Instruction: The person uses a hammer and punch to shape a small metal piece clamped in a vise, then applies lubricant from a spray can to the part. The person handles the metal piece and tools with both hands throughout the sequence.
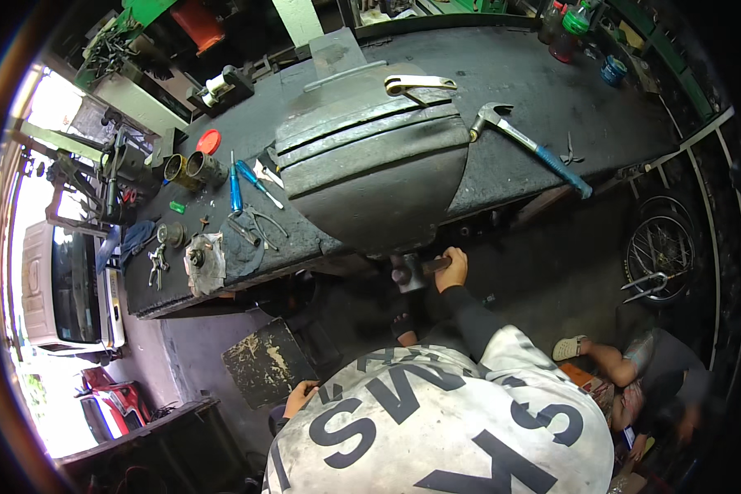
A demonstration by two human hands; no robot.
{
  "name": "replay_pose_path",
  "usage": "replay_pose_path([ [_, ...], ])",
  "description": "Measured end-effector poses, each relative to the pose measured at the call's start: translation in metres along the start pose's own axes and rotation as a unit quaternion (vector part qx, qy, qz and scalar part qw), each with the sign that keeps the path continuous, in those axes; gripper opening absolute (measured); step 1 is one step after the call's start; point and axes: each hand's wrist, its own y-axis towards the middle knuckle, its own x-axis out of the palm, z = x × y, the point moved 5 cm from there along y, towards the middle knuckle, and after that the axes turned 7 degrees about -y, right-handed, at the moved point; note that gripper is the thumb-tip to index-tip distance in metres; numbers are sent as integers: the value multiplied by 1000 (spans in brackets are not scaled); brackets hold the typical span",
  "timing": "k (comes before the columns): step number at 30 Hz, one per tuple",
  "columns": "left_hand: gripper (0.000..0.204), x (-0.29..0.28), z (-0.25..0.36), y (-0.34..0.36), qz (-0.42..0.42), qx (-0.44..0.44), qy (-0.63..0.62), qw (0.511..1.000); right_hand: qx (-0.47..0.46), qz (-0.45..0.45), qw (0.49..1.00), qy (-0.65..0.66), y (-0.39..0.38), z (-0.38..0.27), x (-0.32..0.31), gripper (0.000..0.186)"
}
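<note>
My right hand (454, 268) is wrapped round the handle bar (435, 265) of the large grey bench vise (370, 177), at its screw below the bench's front edge. My left hand (301, 397) hangs low beside my shirt, fingers curled; what it holds, if anything, is hidden. A pale wrench (420, 82) lies on top of the vise. A claw hammer (543, 160) with a blue grip lies to its right; blue screwdrivers (235, 193), pliers (265, 232) and metal cans (206, 171) lie to its left.
The dark workbench (589, 107) holds bottles (566, 45) at back right. A worn board (267, 362) sits low at left. A co-worker (667, 379) crouches on the floor at my right, below a bicycle wheel (659, 247). Vehicles (74, 288) stand outside at left.
</note>
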Motion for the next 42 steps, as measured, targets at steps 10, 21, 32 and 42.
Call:
replay_pose_path([
  [10, 36, 15, 27, 31, -46, 22, 12, 999, -148, -206, 961, -109, 82, -6, -103, 14],
  [21, 28, 9, 22, 22, -44, 4, 25, 999, -145, -308, 940, 4, 40, 5, -38, 21],
  [32, 26, 0, 36, 36, -81, 15, 63, 995, -146, -389, 909, -40, 53, -8, -36, 19],
  [42, 25, -14, 50, 27, -72, 22, 72, 995, -142, -245, 959, 6, 48, 13, -44, 10],
])
